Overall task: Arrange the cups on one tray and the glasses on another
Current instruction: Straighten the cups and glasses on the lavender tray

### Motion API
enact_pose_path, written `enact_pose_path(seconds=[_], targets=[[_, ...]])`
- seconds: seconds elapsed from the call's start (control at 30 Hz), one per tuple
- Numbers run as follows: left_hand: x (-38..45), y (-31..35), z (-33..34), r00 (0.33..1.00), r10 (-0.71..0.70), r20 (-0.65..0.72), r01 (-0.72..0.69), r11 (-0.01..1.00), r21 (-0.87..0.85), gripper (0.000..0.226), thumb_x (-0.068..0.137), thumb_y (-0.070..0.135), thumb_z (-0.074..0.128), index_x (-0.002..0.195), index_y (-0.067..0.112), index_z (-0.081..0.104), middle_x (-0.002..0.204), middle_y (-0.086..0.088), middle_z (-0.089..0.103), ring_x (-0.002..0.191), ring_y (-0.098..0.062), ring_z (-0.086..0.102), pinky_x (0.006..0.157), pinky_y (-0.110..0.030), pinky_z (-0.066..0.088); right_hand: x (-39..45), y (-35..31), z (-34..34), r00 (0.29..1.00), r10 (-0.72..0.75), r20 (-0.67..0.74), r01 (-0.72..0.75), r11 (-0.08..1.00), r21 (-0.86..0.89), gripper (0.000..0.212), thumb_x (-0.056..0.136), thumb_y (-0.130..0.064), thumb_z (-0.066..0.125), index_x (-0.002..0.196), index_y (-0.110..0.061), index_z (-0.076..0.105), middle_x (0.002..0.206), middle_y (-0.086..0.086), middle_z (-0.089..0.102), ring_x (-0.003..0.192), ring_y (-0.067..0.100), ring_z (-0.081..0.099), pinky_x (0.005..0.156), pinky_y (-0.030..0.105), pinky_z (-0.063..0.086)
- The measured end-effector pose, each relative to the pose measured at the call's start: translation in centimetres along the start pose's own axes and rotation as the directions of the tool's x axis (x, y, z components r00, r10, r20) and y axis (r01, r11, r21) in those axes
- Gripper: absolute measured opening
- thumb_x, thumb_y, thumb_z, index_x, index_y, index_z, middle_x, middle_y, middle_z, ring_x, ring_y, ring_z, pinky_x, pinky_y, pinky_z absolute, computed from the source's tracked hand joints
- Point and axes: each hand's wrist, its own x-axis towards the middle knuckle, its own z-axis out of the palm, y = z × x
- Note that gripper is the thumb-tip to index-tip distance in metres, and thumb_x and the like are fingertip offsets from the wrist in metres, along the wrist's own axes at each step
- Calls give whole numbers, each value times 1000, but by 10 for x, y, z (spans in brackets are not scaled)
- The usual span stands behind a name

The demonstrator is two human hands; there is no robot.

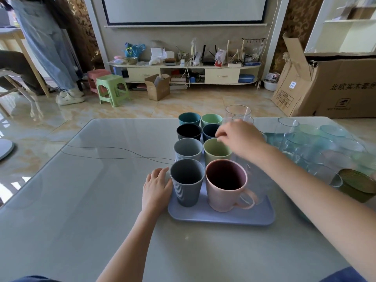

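A lavender tray (221, 217) on the table carries several cups in two rows, from a teal cup (189, 119) at the far end to a grey ribbed cup (187, 184) and a pink mug (225, 186) at the near end. My left hand (156, 188) lies flat on the table, fingers against the tray's left edge beside the grey cup. My right hand (240, 139) hovers over the light green cup (216, 151), fingers loosely curled, with nothing seen in them. Clear glasses (238, 111) stand just behind it. More glasses (295, 139) crowd a teal tray (271, 137) on the right.
A green tin with a gold lid (358, 184) sits at the table's right edge. A thin black wire (114, 152) runs across the tabletop to the tray. Beyond the table are stools (112, 88), cardboard boxes (335, 84) and a standing person (46, 47).
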Motion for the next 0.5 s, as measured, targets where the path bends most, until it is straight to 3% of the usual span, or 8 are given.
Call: enact_pose_path(seconds=[0.1,0.2,0.4,0.5], targets=[[5,-3,1,1000,-5,-22,5,1000,-22,54,85,42,33,136,27,45,139,3,47,129,-21,35,107,-35,30,53,4,3,996,78,-40,-76,996,46,17,91,-16,58,100,-10,71,99,9,71,88,25,64,83,38,52],[8,-4,3,999,-2,-39,1,1000,-22,44,93,36,40,137,32,43,139,6,46,130,-18,32,108,-35,28,99,4,16,992,125,8,-125,992,-13,16,91,-10,58,101,-4,69,100,14,69,87,29,64,80,39,54],[9,-3,4,1000,15,-10,-15,1000,15,57,82,49,26,134,34,45,139,10,44,132,-15,28,109,-35,23,139,5,47,987,141,73,-129,980,-154,16,90,-11,60,103,-11,68,105,10,67,91,30,63,69,30,45],[11,-4,5,1000,16,-11,-15,1000,20,44,90,45,34,132,35,46,138,10,44,131,-15,28,108,-35,24,144,10,55,979,188,80,-177,976,-130,21,88,-4,55,102,-11,68,105,9,66,91,30,62,70,30,45]])
